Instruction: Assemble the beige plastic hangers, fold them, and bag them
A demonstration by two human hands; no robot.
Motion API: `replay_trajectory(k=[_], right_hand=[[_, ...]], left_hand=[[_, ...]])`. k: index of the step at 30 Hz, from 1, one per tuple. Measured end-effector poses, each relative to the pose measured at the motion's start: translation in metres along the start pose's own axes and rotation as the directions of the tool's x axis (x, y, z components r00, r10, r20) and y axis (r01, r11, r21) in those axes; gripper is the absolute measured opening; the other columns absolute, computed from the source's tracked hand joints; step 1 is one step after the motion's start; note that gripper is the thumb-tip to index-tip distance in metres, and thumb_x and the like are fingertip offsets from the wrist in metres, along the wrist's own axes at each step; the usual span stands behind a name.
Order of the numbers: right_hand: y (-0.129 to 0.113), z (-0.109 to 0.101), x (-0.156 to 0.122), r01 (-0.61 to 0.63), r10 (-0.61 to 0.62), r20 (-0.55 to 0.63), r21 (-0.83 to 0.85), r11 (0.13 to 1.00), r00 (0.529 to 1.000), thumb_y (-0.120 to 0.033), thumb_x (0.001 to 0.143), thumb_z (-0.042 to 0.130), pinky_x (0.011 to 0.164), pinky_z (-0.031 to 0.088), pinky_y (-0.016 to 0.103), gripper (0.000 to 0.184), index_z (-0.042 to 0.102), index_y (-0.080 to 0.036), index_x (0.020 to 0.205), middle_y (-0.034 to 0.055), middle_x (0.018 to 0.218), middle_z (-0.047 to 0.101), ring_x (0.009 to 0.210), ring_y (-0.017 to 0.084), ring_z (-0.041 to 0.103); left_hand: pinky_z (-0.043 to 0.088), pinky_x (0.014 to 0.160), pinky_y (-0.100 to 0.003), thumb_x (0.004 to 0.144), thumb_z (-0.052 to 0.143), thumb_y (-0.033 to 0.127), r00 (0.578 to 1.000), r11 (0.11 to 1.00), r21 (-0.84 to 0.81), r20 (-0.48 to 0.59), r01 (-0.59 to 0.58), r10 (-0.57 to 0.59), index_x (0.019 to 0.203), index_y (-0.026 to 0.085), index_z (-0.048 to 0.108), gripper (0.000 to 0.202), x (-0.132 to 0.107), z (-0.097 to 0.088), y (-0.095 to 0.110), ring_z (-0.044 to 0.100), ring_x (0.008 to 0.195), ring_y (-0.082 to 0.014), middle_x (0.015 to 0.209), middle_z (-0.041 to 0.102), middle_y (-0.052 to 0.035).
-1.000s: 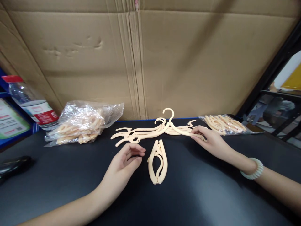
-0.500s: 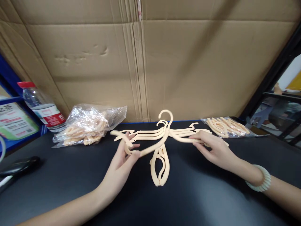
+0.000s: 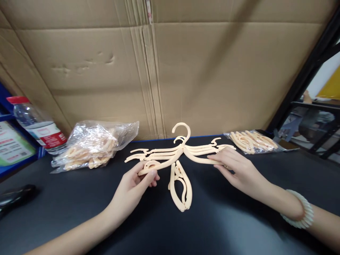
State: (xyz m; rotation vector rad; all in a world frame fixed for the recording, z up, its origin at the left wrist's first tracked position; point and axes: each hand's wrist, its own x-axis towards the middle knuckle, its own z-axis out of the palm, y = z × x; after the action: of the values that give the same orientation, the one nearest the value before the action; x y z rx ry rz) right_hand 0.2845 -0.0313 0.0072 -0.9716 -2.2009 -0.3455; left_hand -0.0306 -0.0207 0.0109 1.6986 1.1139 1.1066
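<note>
A cream plastic folding hanger is spread wide between my two hands, its hook pointing up. My left hand is closed on the end of its left arm, thumb on top. The end of the right arm is pinched by my right hand, whose fingers cover the tip. Just behind lie several more opened hangers, overlapping in a row on the dark table. In front of the held hanger, a folded hanger lies with its rounded end toward me.
At the left are a clear bag of hanger parts, a red-capped bottle and a black object. Another bag of folded hangers lies at the back right. A cardboard wall rises behind the black table.
The held hanger's left arm, tilted with its end piece turned outward before, now lies level with that piece folded inward in my left hand. My right hand keeps its grip. The view has shifted slightly.
</note>
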Motion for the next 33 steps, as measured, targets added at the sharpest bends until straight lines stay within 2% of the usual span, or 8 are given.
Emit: replay_trajectory(k=[4,8,11,16,18,21,26,33], right_hand=[[0.001,-0.005,-0.002,-0.03,0.012,-0.06,-0.311,0.95,0.998,-0.024,0.093,0.058,0.071,0.047,0.036,0.011,0.066,-0.016,0.094,0.0057,0.083,0.07,0.079,0.022,0.062],[-0.002,-0.011,-0.003,-0.048,-0.019,-0.126,-0.514,0.856,0.992,-0.027,0.094,0.059,0.059,0.044,0.032,0.013,0.067,-0.016,0.091,0.003,0.079,0.072,0.062,0.018,0.064],[-0.009,-0.012,-0.001,-0.017,-0.048,-0.102,-0.557,0.83,0.994,-0.023,0.093,0.059,0.068,0.049,0.035,0.01,0.067,-0.015,0.093,0.0061,0.092,0.073,0.072,0.021,0.067],[-0.017,-0.008,0.001,-0.043,0.004,-0.174,-0.218,0.975,0.985,-0.009,0.093,0.052,0.087,0.054,0.041,0.019,0.064,-0.015,0.107,0.0181,0.127,0.056,0.106,0.026,0.065],[-0.018,-0.005,0.001,-0.086,0.08,-0.183,-0.027,0.996,0.98,-0.011,0.094,0.051,0.087,0.056,0.04,0.025,0.063,-0.02,0.114,0.0162,0.131,0.053,0.11,0.025,0.063],[-0.013,-0.002,-0.001,-0.204,0.226,-0.086,0.211,0.956,0.97,-0.018,0.093,0.055,0.085,0.058,0.04,0.032,0.059,-0.025,0.123,0.011,0.122,0.062,0.107,0.024,0.064],[-0.001,-0.002,0.0,-0.365,0.387,0.067,0.511,0.778,0.92,-0.029,0.091,0.059,0.092,0.053,0.044,0.02,0.067,-0.024,0.109,0.0081,0.111,0.069,0.106,0.025,0.064],[-0.004,0.001,0.003,-0.505,0.566,0.316,0.836,0.213,0.761,-0.03,0.079,0.073,0.076,0.052,0.03,0.028,0.07,-0.022,0.106,0.0059,0.099,0.069,0.083,0.016,0.062]], left_hand=[[0.046,0.064,-0.024,0.085,0.064,0.038,0.995,0.988,-0.128,-0.032,0.085,-0.09,0.078,0.018,0.063,0.022,0.0,0.002,-0.001,0.054,0.067,-0.0141,0.072,0.062,-0.0002],[0.045,0.067,-0.025,0.085,0.064,0.038,0.995,0.982,-0.164,-0.021,0.098,-0.102,0.075,0.017,0.063,0.023,-0.001,0.002,-0.001,0.053,0.068,-0.0143,0.072,0.061,-0.0001],[0.044,0.067,-0.025,0.085,0.064,0.038,0.995,0.981,-0.165,-0.014,0.098,-0.102,0.075,0.018,0.063,0.023,-0.001,0.001,-0.001,0.053,0.068,-0.0143,0.072,0.06,0.0004],[0.045,0.068,-0.027,0.087,0.062,0.038,0.997,0.986,-0.144,0.006,0.083,-0.083,0.074,0.018,0.063,0.024,-0.001,0.001,-0.002,0.055,0.069,-0.0155,0.072,0.062,-0.0005],[0.045,0.068,-0.027,0.087,0.062,0.039,0.997,0.988,-0.132,0.02,0.078,-0.076,0.074,0.018,0.062,0.025,-0.001,0.002,0.0,0.056,0.069,-0.016,0.071,0.062,-0.0009],[0.045,0.068,-0.027,0.086,0.063,0.04,0.997,0.991,-0.119,0.032,0.068,-0.065,0.074,0.018,0.063,0.025,-0.002,0.002,0.002,0.056,0.068,-0.016,0.071,0.063,-0.0013],[0.047,0.07,-0.026,0.079,0.072,0.036,0.992,0.975,-0.197,-0.05,0.107,-0.119,0.076,0.017,0.067,0.02,-0.001,0.002,0.002,0.056,0.069,-0.0149,0.073,0.062,-0.0004],[0.045,0.066,-0.021,0.072,0.081,0.031,0.988,0.901,-0.423,-0.074,0.094,-0.138,0.067,0.017,0.065,0.022,-0.004,0.006,0.004,0.051,0.067,-0.0107,0.073,0.059,0.0011]])
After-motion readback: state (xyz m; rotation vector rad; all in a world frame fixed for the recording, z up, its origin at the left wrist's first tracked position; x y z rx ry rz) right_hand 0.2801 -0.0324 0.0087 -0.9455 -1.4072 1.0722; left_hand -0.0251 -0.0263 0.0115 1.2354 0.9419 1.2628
